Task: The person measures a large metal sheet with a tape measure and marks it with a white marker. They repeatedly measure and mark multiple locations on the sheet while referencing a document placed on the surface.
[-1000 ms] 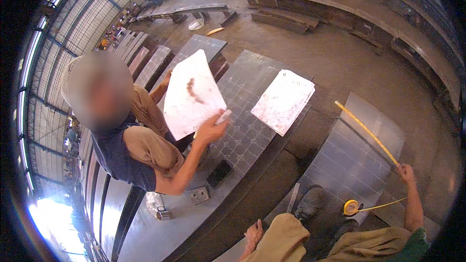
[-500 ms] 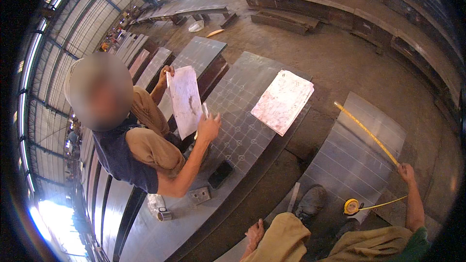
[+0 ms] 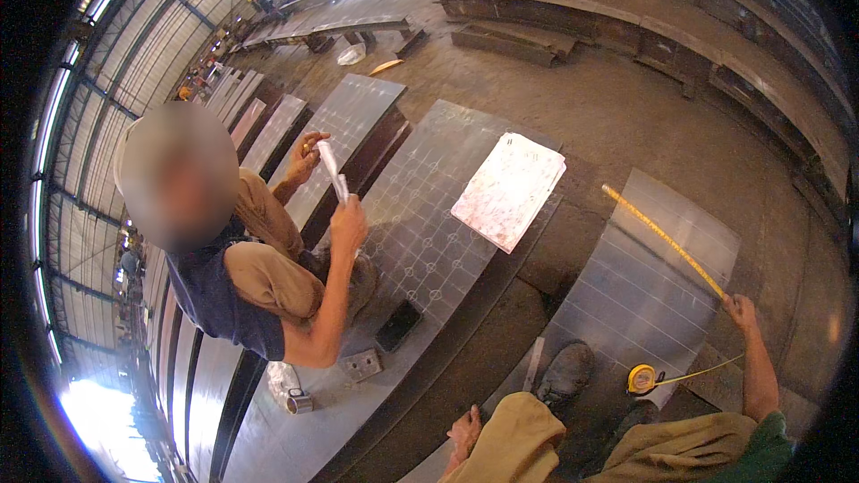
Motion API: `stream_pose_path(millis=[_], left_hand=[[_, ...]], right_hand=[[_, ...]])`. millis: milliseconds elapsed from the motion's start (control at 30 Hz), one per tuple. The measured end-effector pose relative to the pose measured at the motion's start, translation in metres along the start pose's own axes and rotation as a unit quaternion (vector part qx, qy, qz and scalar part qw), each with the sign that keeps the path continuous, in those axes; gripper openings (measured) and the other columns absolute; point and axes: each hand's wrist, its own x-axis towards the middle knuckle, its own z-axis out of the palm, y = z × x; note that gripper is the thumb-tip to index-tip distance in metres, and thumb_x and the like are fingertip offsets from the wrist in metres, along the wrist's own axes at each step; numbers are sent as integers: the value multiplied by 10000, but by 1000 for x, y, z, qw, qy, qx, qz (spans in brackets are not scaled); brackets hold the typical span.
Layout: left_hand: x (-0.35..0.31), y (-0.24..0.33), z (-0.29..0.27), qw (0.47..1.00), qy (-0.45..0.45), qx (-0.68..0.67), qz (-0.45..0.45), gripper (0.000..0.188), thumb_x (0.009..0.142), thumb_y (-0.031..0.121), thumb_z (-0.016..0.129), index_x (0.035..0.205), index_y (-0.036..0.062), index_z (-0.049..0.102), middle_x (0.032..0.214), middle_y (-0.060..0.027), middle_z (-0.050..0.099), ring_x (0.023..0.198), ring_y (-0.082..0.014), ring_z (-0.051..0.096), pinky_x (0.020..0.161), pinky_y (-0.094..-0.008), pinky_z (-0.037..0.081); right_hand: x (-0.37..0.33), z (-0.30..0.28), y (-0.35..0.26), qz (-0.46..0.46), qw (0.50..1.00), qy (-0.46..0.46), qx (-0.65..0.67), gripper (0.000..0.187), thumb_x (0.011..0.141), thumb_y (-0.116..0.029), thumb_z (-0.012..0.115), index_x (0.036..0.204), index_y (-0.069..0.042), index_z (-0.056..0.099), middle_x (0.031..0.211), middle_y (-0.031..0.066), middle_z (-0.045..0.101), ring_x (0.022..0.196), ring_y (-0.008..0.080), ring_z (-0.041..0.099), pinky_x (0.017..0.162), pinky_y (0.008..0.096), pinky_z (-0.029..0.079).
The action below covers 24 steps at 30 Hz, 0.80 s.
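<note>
My right hand [image 3: 740, 310] is closed on the yellow blade of a tape measure, with the blade's free end [image 3: 664, 237] stretched across a steel plate [image 3: 640, 282] marked with pale parallel lines. The yellow tape measure case [image 3: 642, 379] sits on that plate near my boot, and more blade runs from it toward my right forearm. Beside my left knee, my left hand [image 3: 464, 432] rests at the steel's edge, fingers stretched and nothing visible in them. A narrow metal strip [image 3: 534, 364] lies by my boot [image 3: 567, 370].
To the left, a co-worker [image 3: 259, 259] crouches on a steel beam [image 3: 420, 215] marked with a grid and circles, holding folded paper [image 3: 333, 172]. Stained sheets [image 3: 510, 192], a black phone-like object [image 3: 399, 326] and a metal block [image 3: 361, 365] lie on it. Long beams [image 3: 573, 18] stand behind.
The co-worker's paper, earlier spread flat toward me, is now folded narrow between both hands. The right hand of that person has drawn back left. My hands keep their places; the view shifted slightly.
</note>
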Motion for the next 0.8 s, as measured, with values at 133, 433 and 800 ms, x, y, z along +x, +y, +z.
stream_pose_path(millis=[133,433,800], left_hand=[[-15,4,-12,1000,4,3,-24,636,988,596,361,1260,108,666,1281,-229,626,1266,-414,535,1111,-678,195],[-20,10,-14,1000,5,-19,6,643,995,605,332,1169,103,694,1216,-216,656,1222,-420,556,1102,-681,197],[-17,18,-2,999,25,0,29,627,995,604,334,1120,132,726,1144,-202,690,1153,-417,600,1068,-647,277]], right_hand=[[0,-10,-30,56,991,-114,28,617,882,-602,601,795,4,674,719,209,633,665,345,599,630,448,456],[-12,-16,-23,19,998,-53,-1,544,866,-535,661,793,4,676,701,208,610,659,279,582,631,419,439],[-3,-32,-19,52,993,-108,4,604,871,-569,654,788,30,669,658,189,615,613,281,595,590,451,452]])
